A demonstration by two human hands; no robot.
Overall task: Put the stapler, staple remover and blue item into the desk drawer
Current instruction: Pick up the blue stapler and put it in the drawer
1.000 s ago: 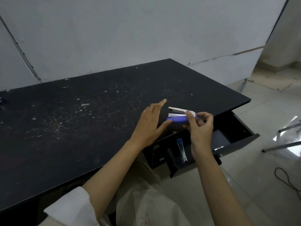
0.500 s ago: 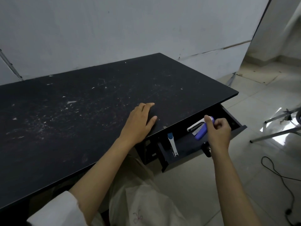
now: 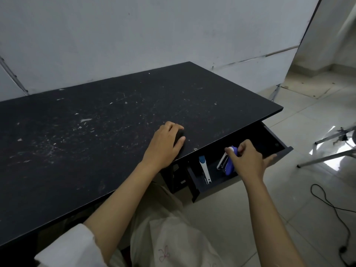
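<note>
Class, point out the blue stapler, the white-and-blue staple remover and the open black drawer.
blue stapler [image 3: 228, 167]: head view, blue base.
white-and-blue staple remover [image 3: 204, 168]: head view, white handle.
open black drawer [image 3: 285, 151]: head view, front right corner.

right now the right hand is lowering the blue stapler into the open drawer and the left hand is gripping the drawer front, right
Not quite: the left hand rests on the desk top, not on the drawer front. The head view shows it. The right hand does hold the blue stapler in the open drawer.
</note>
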